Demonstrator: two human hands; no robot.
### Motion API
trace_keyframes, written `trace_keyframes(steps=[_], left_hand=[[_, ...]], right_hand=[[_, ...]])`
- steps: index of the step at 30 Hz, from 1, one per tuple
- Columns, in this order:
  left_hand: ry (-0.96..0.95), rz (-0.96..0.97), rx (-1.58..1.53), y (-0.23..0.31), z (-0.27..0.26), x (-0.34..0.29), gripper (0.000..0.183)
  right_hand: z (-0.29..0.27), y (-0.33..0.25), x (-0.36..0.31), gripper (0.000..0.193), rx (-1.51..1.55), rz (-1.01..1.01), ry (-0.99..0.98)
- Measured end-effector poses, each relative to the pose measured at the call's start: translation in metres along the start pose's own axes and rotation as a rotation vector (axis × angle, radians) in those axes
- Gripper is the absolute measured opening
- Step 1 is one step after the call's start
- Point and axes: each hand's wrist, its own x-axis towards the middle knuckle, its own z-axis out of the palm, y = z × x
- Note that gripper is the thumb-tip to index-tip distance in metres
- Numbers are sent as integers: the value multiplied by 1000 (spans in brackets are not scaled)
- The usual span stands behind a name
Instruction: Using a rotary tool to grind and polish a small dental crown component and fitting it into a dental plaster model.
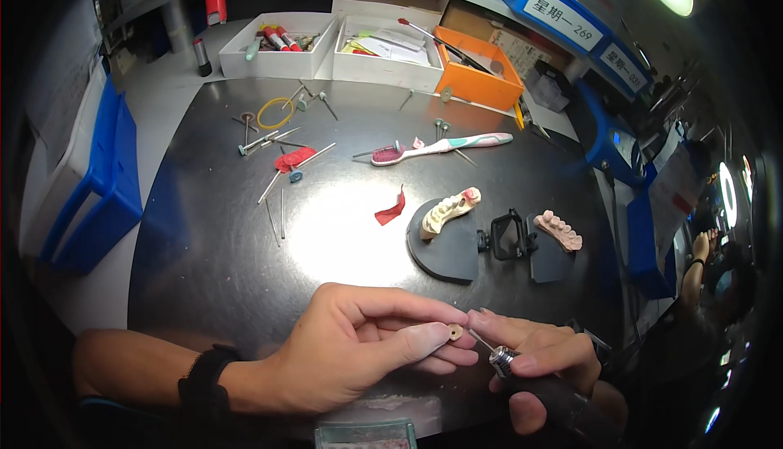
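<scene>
My left hand (338,347) pinches a small tan dental crown (455,333) between thumb and fingers, its dark hole turned toward my right hand. In my right hand (555,349) is a dark dental handpiece (548,393) with a metal collar. Its thin bur (481,340) points at the crown; whether the two touch I cannot tell. Beyond my hands, a cream tooth model (447,214) with a red-marked tooth stands on one plate of a dark articulator (444,260). The opposing pinkish tooth row (559,231) lies on its other plate.
Red paper (391,206), a toothbrush (457,145) and several loose burs (273,141) lie on the dark bench mat. White boxes (277,64) and an orange box (481,86) line the back. A blue bin (98,196) stands left, a greenish container (367,434) at the near edge.
</scene>
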Motion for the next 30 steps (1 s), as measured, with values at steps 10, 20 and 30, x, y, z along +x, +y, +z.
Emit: trace_keyframes(steps=[10, 20, 30], left_hand=[[11, 8, 21, 1, 2, -1, 24], [8, 33, 49, 1, 3, -2, 23], [-5, 24, 59, -2, 1, -2, 24]], right_hand=[[-1, 1, 1, 31, 6, 3, -44], [3, -3, 2, 30, -53, 19, -15], [2, -2, -1, 30, 44, 63, 11]])
